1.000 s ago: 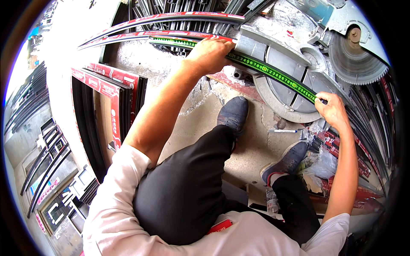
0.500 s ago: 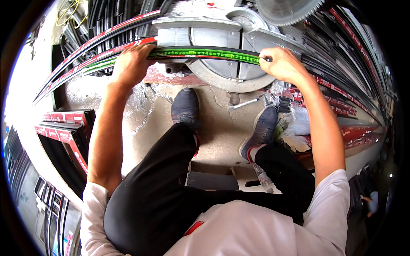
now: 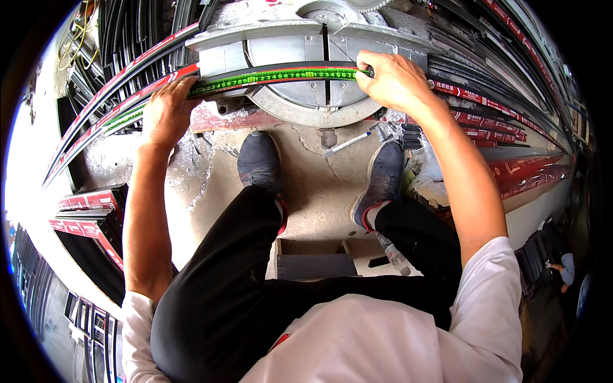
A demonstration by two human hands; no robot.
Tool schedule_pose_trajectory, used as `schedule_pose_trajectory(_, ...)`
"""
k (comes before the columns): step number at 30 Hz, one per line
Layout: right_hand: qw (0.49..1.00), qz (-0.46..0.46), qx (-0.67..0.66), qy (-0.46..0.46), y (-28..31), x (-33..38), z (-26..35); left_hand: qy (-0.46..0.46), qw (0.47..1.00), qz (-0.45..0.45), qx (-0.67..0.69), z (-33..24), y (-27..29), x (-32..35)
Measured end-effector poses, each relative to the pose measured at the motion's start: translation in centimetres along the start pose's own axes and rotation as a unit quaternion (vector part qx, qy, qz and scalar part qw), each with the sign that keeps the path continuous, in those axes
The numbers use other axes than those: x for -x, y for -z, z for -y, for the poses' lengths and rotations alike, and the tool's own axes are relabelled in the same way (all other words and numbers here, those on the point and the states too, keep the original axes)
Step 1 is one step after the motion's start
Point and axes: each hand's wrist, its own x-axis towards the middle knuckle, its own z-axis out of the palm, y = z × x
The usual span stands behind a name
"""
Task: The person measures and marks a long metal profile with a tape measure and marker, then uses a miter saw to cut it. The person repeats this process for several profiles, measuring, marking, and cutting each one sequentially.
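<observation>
A green tape measure blade lies stretched along a dark profile bar with a red strip, across the round metal saw table. My left hand is closed over the bar and tape at the left of the table. At the right, my right hand pinches the tape's other visible end between thumb and fingers, just right of the table's slot. More green tape shows left of my left hand, along the bar. The tape's case is not visible.
Part of a toothed saw blade shows at the top edge. Dark profiles are stacked at the right, and red-labelled frames stand at the left. Between my shoes lies a marker pen; a plastic bottle is lower down.
The whole view has shifted, so the saw table and both hands sit further left and higher. More of the bar's red strip shows above the tape. Both grips look the same.
</observation>
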Motion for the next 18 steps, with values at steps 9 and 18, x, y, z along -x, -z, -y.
schedule_pose_trajectory(9,1.000,0.003,0.011,-0.017,0.3,0.4,0.9,0.006,1.000,-0.002,-0.009,0.3,-0.4,0.3)
schedule_pose_trajectory(18,0.999,0.018,0.024,-0.023,0.4,0.2,1.2,0.014,1.000,0.012,-0.021,0.1,-0.3,0.3)
